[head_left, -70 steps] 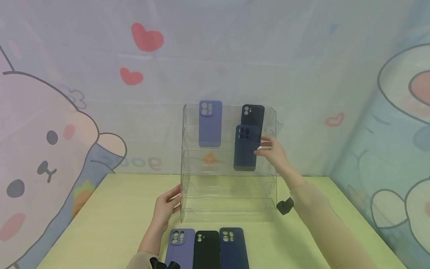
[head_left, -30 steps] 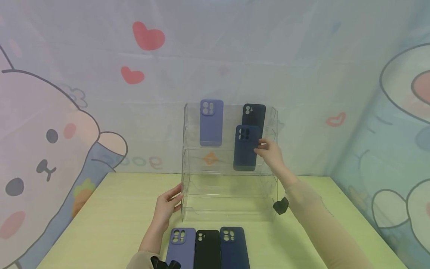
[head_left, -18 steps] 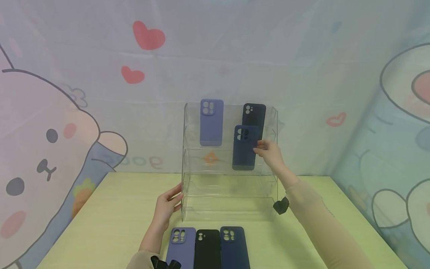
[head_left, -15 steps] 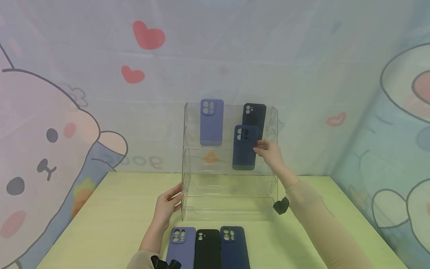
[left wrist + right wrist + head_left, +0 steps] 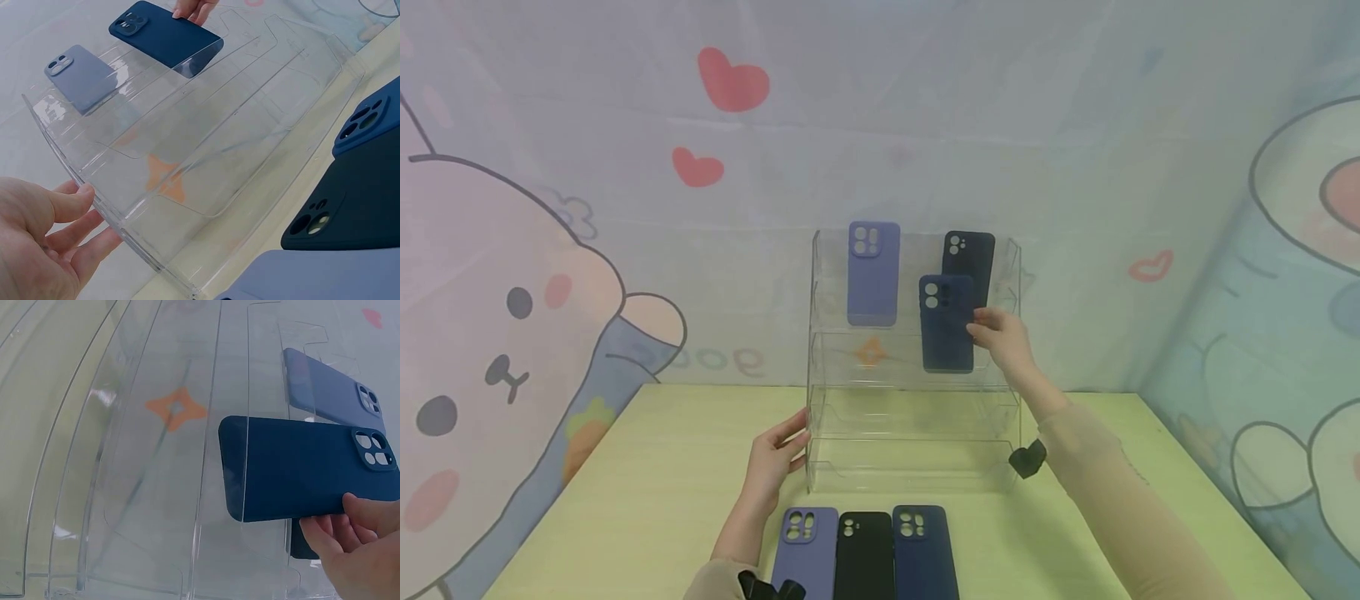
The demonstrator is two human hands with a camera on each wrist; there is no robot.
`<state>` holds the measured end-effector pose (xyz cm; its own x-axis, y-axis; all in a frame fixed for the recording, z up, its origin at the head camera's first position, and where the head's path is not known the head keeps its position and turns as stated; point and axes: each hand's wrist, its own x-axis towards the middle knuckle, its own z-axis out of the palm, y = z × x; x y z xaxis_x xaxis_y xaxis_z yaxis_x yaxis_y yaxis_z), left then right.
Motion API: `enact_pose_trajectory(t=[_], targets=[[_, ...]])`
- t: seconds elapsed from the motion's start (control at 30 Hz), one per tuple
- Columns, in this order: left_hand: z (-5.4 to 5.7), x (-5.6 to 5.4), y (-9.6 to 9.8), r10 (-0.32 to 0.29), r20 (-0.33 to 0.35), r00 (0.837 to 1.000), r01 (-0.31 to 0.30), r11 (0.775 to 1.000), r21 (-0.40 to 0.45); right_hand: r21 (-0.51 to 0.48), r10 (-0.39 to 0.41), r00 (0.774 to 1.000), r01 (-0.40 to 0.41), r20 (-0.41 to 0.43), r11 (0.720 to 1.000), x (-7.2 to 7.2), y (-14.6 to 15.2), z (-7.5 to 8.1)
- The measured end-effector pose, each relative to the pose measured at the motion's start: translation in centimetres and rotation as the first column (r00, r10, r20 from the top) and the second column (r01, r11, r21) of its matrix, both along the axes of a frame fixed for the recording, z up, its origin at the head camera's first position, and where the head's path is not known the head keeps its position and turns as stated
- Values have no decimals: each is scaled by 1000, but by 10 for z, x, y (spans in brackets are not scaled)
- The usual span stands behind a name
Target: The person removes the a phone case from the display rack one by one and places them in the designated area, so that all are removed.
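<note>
My right hand (image 5: 1004, 340) pinches the right long edge of a navy blue phone case (image 5: 946, 325) between thumb and fingers. In the right wrist view the case's lower end (image 5: 232, 469) overlaps a clear lip of the tiered acrylic display rack (image 5: 880, 467). Behind it, on the top tier, a black phone case (image 5: 968, 254) leans, partly hidden. A lavender phone case (image 5: 872, 283) stands on the same tier to the left. My left hand (image 5: 769, 462) grips the rack's left side panel, thumb and fingers at its edge (image 5: 94, 203).
Three more phone cases lie side by side on the pale yellow table (image 5: 692, 450) before the rack: lavender (image 5: 805, 558), black (image 5: 863, 558) and navy (image 5: 923, 554). The rack's lower tiers hold no cases. A printed cloth backdrop (image 5: 887, 125) hangs behind.
The navy case in my right hand has risen slightly and tilted, its bottom edge now higher against the rack. My left hand stays on the side panel.
</note>
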<state>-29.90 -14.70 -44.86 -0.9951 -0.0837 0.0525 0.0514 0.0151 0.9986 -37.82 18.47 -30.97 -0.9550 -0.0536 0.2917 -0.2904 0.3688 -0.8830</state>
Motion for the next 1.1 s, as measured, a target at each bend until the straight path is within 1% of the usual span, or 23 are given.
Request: enact_pose_trajectory(t=[0.13,0.3,0.43,0.6,0.83,1.1], targets=[[0,0,0,-1,3,1000,1,1000,3,-17,4,1000,-4,-12,1000,0,0,1],[-1,-2,0,3,9,1000,-3,1000,6,-63,-20,1000,19,-20,998,0,0,4],[-1,-1,0,3,11,1000,-3,1000,10,-97,-29,999,26,-26,995,6,-1,10],[0,-1,0,3,10,1000,-3,1000,4,-115,-17,999,13,-28,993,14,0,13],[1,-1,-2,10,19,1000,-10,1000,4,-110,31,999,-28,21,993,22,7,9],[-1,-2,-3,-3,17,1000,3,1000,5,-108,97,993,-88,74,990,36,18,-1]])
